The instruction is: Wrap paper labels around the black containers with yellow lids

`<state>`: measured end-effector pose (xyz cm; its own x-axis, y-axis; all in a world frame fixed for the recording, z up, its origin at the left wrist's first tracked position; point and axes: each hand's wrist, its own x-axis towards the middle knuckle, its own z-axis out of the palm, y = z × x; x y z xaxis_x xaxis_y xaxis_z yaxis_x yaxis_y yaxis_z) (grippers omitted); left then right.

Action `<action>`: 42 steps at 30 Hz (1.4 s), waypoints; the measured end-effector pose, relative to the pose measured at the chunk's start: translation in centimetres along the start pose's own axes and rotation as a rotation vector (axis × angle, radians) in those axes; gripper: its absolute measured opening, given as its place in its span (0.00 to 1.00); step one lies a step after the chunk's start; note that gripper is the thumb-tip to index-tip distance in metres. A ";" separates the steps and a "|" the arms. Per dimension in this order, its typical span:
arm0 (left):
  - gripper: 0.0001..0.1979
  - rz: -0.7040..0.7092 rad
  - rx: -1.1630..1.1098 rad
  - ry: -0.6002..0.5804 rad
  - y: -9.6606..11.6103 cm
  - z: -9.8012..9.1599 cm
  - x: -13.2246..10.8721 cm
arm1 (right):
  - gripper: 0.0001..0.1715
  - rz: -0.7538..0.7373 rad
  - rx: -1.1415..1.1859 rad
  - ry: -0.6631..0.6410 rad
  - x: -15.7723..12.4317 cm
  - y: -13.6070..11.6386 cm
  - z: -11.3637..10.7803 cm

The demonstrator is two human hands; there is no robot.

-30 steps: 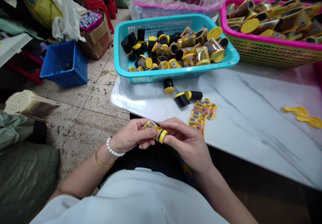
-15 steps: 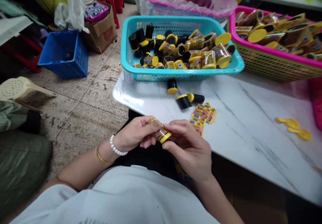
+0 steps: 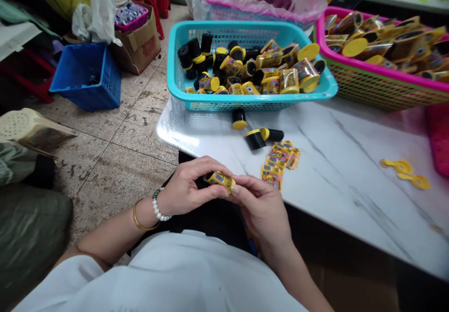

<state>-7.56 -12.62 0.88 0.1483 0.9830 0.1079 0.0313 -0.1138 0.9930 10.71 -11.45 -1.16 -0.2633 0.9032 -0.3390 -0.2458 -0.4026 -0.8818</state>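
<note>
Between both hands, over my lap at the table's edge, is a small yellow-labelled container (image 3: 220,180), its printed side with a barcode facing up. My left hand (image 3: 196,188) is closed around it, thumb below and fingers over the top. My right hand (image 3: 264,209) pinches its right end between thumb and fingers, which hide part of it. Just beyond lie printed yellow labels (image 3: 277,160) in an overlapping pile. Near them are black containers with yellow rims: one standing (image 3: 239,119), one tipped (image 3: 255,140) and a slimmer one on its side (image 3: 273,134).
A turquoise basket (image 3: 252,97) of black and yellow-labelled containers stands at the table's back. To its right is a pink-and-green basket (image 3: 379,85) of similar pieces. Yellow ring-ended plastic pieces (image 3: 414,181) lie on the marbled table (image 3: 336,185). A blue crate (image 3: 84,76) sits on the floor.
The container has been turned in my hands, so its barcode side now shows. My left fingers have come over its top, and my right hand has shifted slightly left.
</note>
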 end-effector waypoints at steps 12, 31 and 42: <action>0.17 -0.326 -0.279 0.028 -1.2 0.1 -0.4 | 0.20 -0.162 -0.065 -0.092 -0.6 0.0 -0.7; 0.27 -0.593 -0.735 -0.059 -1.3 1.9 -0.4 | 0.17 -0.935 -0.613 0.046 -0.4 0.8 -0.9; 0.28 -0.569 -0.692 -0.167 -0.5 2.0 1.1 | 0.22 -1.080 -0.815 0.003 -0.3 -1.6 -0.9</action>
<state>-5.42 -11.80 0.44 0.4347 0.8246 -0.3620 -0.4484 0.5468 0.7071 12.07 -10.94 0.07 -0.2897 0.7107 0.6411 0.2922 0.7035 -0.6479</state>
